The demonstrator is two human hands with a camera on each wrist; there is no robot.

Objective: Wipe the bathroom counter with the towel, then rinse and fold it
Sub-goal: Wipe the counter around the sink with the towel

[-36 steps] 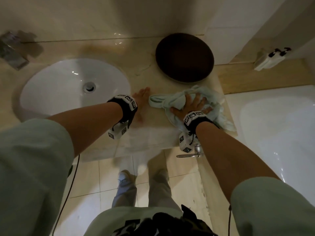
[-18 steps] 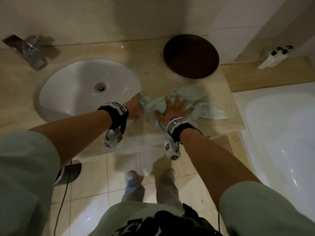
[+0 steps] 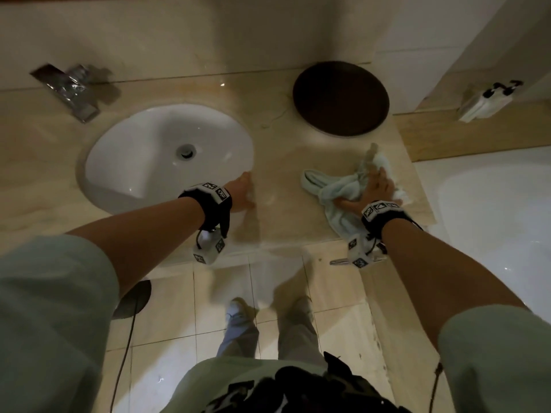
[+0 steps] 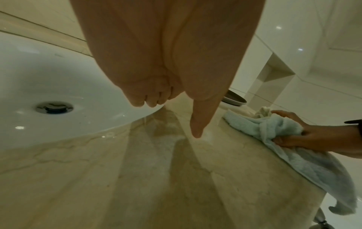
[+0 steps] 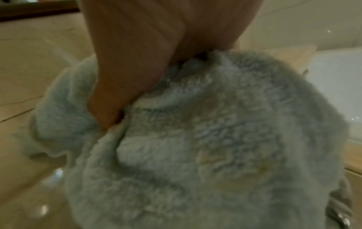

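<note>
A pale green towel [image 3: 334, 189] lies bunched on the right part of the beige marble counter [image 3: 283, 162]. My right hand [image 3: 377, 189] presses on it and grips a fold between thumb and fingers, which the left wrist view shows on the towel [image 4: 278, 128]. One end of the towel hangs over the counter's front edge. In the right wrist view my thumb [image 5: 121, 86] digs into the fluffy towel [image 5: 215, 139]. My left hand [image 3: 241, 192] rests at the right rim of the white basin [image 3: 143, 162]. Its fingers [image 4: 149, 99] curl over the rim and its thumb [image 4: 197, 128] points onto the counter.
A dark round tray [image 3: 341, 98] sits at the back of the counter, beyond the towel. A chrome faucet [image 3: 68, 87] stands behind the basin at left. A white bathtub [image 3: 492, 210] adjoins the counter's right end, with a dispenser [image 3: 483, 102] on its ledge.
My right hand has slid the towel from beside the basin to the counter's right end. My left hand has stayed at the basin's rim.
</note>
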